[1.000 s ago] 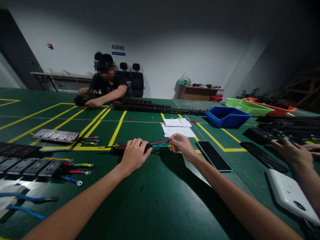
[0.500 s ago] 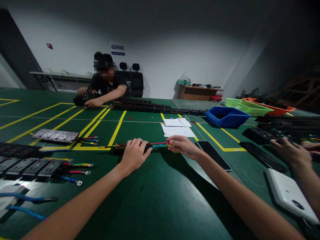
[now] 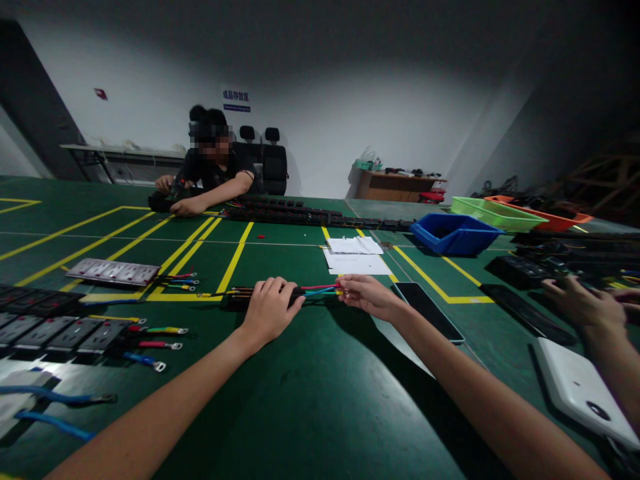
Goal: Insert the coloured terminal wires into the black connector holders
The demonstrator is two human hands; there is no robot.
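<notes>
My left hand (image 3: 271, 308) is wrapped over a dark strip (image 3: 236, 300) that lies crosswise on the green table, its fingers curled down on it. Red, blue and green wires (image 3: 320, 291) run out of the strip's right end. At their far ends my right hand (image 3: 364, 295) pinches the wires between thumb and fingers, which partly hide the tips. A thin lead with a yellow-sleeved terminal (image 3: 205, 295) sticks out at the strip's left end.
Socket strips (image 3: 113, 272) with lugged wires lie at the left. White papers (image 3: 356, 255), a phone (image 3: 427, 310), a blue bin (image 3: 453, 233) and a white device (image 3: 583, 390) are to the right. A co-worker's hand (image 3: 587, 303) is at far right; another person (image 3: 215, 160) leans over the far side.
The wires between my hands look more spread out, and my right hand has shifted very slightly to the right. My left hand stays on the strip.
</notes>
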